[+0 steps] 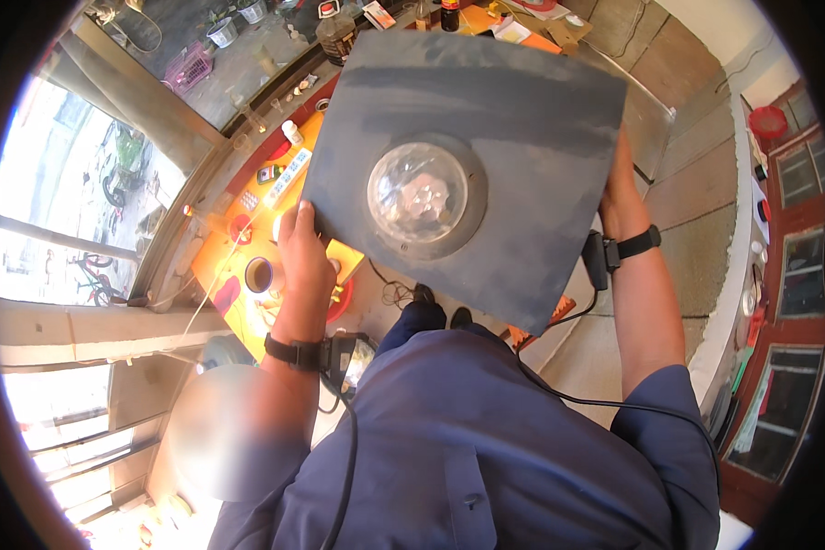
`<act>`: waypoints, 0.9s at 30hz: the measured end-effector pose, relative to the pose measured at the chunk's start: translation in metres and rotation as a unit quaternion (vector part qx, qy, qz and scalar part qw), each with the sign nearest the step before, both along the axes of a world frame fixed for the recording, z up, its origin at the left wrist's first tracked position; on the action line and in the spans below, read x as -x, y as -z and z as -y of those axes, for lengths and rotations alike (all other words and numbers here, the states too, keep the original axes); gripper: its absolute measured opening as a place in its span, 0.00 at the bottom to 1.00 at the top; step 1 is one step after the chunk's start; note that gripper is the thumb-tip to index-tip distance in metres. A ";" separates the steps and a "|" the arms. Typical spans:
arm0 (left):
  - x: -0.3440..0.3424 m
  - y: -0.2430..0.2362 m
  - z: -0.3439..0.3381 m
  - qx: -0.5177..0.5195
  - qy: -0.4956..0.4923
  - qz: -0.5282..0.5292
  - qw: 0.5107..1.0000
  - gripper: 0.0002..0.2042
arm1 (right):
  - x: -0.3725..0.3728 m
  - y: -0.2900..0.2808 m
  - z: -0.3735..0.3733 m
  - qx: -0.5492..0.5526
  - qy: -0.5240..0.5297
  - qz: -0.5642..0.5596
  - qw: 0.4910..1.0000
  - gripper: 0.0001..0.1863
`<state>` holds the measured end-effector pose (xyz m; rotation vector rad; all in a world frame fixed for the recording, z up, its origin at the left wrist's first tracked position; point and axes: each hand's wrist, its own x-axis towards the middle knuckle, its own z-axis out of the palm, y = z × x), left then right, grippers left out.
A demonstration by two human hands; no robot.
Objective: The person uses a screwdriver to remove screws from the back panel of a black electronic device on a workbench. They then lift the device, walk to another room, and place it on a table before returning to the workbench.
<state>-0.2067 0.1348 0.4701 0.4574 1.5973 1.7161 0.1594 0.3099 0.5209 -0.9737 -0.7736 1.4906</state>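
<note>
A dark grey square panel [532, 174] fills the middle of the view, tilted in front of my chest. Set in its face is a clear faceted dome [417, 192] on a round dark base. With fingers wrapped round the left edge, my left hand [305, 257] grips the panel. My right hand [620, 188] holds the opposite edge, its fingers mostly hidden behind the panel. Each wrist wears a black strap with a small device, and cables run from them across my dark blue shirt.
A yellow-orange table [215, 261] stands at the left, with a cup of dark liquid [258, 274], a white power strip [287, 179] and a white bottle [291, 133]. A large jug [335, 35] stands at the far side. Red-framed cabinets [784, 275] line the right. The lower left holds a blurred patch.
</note>
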 end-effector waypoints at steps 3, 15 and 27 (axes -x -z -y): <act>0.018 0.023 -0.013 0.012 -0.012 0.015 1.000 0.17 | 0.020 0.026 -0.038 0.055 0.001 0.045 0.997 0.26; 0.068 0.114 -0.015 0.044 -0.101 0.052 0.993 0.15 | 0.141 0.120 -0.138 0.196 -0.173 0.034 0.965 0.31; 0.025 0.174 -0.046 0.145 -0.285 0.124 0.939 0.17 | 0.206 0.281 -0.250 0.300 -0.305 0.036 0.903 0.30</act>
